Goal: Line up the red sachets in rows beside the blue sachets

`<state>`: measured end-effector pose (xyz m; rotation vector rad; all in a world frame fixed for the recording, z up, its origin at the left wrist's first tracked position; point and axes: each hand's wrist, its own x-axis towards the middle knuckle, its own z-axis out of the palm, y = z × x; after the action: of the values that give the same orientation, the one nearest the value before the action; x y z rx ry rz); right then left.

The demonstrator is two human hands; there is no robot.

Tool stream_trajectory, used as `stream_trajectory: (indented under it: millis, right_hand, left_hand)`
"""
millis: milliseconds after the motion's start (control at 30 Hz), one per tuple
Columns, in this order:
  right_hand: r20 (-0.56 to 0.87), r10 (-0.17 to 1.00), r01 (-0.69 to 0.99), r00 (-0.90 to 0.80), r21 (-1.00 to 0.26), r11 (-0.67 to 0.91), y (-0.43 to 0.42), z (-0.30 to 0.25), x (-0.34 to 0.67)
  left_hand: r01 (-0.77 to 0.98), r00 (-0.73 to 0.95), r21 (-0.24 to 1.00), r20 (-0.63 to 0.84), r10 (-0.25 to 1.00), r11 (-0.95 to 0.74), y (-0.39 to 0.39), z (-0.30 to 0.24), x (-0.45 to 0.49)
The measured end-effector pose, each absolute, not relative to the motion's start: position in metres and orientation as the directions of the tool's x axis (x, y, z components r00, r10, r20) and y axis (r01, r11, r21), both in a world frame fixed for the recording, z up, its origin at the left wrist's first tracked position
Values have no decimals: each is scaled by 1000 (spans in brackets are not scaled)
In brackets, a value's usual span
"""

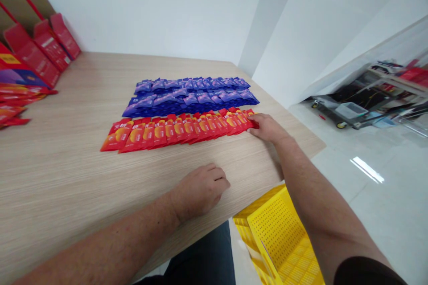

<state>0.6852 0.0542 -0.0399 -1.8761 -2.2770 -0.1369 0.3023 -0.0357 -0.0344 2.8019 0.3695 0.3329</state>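
Right hand (pixel 267 128) sits at the right end of the red sachet row (pixel 180 131), fingertips touching the last packet, not rly closed round it. Left hand (pixel 200 189) lies loosely curled on the wooden table (pixel 67 178), holding nothing, w/ the row well in front. Two blue sachet rows (pixel 192 95) lie just behind the red.

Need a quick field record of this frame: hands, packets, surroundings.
left hand: rests on light wooden table, empty
right hand: touches right end of row of red-orange foil packets
behind that row: two rows of blue-purple foil packets
table's left end: red cardboard boxes, loose red packets
below table edge: yellow perforated plastic crate
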Motion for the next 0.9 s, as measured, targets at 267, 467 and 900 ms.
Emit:
stream_trajectory:
  millis: [267, 467, 900]
  right_hand:
    - [249, 957, 978, -147, -108, 178, 42, -30, 708]
    - [149, 988, 993, -50, -99, 65, 32, -33, 736]
    - [110, 994, 997, -5, -75, 13, 55, -34, 714]
  left_hand:
    - [209, 939, 328, 197, 283, -921, -36, -34, 302]
    - [203, 936, 320, 214, 279, -926, -36, -33, 302]
    - [205, 937, 333, 206, 283, -920, -36, -35, 302]
